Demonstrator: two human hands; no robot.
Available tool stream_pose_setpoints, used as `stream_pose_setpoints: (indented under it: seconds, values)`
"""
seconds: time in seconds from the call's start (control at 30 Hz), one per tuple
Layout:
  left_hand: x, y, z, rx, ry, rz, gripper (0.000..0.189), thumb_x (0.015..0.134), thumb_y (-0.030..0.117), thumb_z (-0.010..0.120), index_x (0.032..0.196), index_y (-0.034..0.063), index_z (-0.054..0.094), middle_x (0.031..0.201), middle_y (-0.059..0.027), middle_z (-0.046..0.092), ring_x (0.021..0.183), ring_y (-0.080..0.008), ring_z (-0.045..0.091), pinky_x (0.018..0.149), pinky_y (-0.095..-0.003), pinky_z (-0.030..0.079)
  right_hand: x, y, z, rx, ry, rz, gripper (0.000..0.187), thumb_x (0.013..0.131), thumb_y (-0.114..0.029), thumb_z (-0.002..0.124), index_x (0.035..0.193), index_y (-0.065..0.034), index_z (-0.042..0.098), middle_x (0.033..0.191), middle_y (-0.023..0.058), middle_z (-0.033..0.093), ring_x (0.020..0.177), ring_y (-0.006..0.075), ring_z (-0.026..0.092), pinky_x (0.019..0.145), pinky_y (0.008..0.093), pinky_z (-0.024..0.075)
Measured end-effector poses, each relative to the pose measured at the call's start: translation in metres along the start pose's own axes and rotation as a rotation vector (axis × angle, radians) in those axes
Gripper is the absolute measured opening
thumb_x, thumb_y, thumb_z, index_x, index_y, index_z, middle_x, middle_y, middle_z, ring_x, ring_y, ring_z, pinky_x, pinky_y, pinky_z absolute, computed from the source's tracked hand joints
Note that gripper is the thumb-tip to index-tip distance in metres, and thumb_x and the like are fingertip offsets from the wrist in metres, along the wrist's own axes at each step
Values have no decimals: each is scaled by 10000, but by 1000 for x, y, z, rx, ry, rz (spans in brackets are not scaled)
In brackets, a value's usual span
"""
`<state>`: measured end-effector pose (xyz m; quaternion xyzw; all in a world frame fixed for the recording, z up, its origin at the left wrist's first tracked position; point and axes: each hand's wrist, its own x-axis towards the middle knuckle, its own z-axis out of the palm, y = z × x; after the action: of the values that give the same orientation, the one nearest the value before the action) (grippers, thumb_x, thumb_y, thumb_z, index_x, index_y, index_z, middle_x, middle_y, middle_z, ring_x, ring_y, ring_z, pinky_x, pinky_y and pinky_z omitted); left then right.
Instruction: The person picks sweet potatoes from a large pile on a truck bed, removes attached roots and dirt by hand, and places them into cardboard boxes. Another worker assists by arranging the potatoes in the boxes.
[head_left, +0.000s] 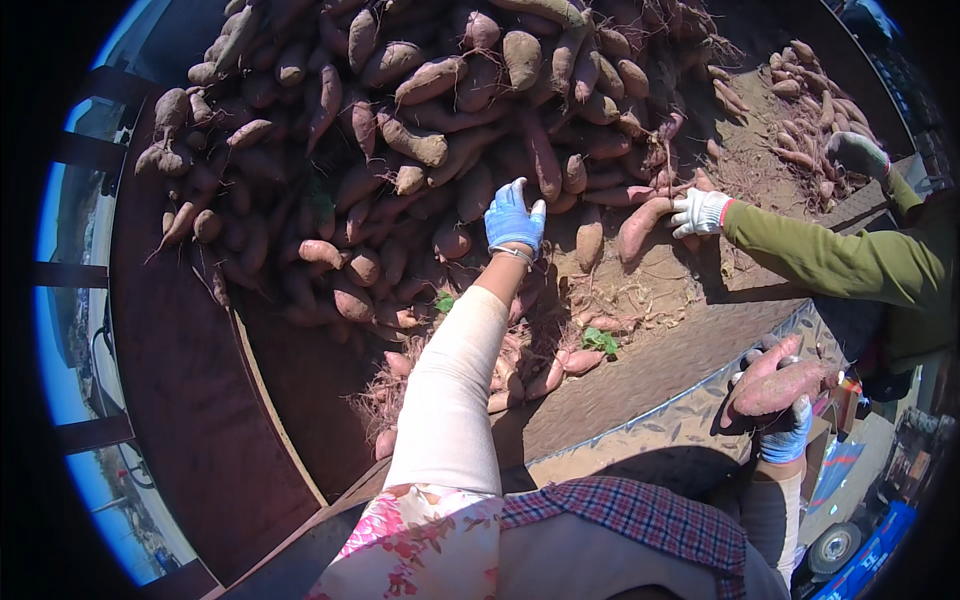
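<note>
My left hand (516, 214), in a blue-coated glove, reaches over the near edge of a large heap of sweet potatoes (424, 79). Its thumb and fingers are spread, with nothing seen between them. A long reddish sweet potato (541, 154) lies just beyond the fingertips. At the lower right, my right hand (787, 439) wears a matching glove and grips at least two sweet potatoes (784, 388) side by side. It is above the corner of a tread-plate metal ledge (660, 427). Much of that palm is hidden under the roots.
A co-worker's gloved hand (701, 212) grips another sweet potato (643, 226); their other hand (860, 155) is by a smaller pile (821, 112). Small, stringy roots (559, 371) lie along the near board. A wooden strip (274, 405) and metal side wall (180, 360) stand left.
</note>
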<state>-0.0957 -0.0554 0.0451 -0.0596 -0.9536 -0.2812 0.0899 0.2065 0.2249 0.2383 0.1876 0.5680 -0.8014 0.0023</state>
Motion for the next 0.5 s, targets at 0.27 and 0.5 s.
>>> stream_pose_setpoints:
  seconds: [0.27,0.5]
  values:
    - [52,82,29,294,-237,121,590,715,368,713,1225,150,511,1199,-55,541,1166,-252,454,988,-432,315,2,-23,35,-35,199,20,1004,662,-639,666,1354,-7,307,1221,164,504,1100,259,537,956,392,439]
    - [35,68,38,-22,-398,-29,460,738,369,705,1136,179,573,1056,-44,636,981,-263,589,852,-387,439,5,-23,28,-99,216,-24,1018,570,-649,731,1266,12,390,1139,167,558,1039,272,583,907,383,480]
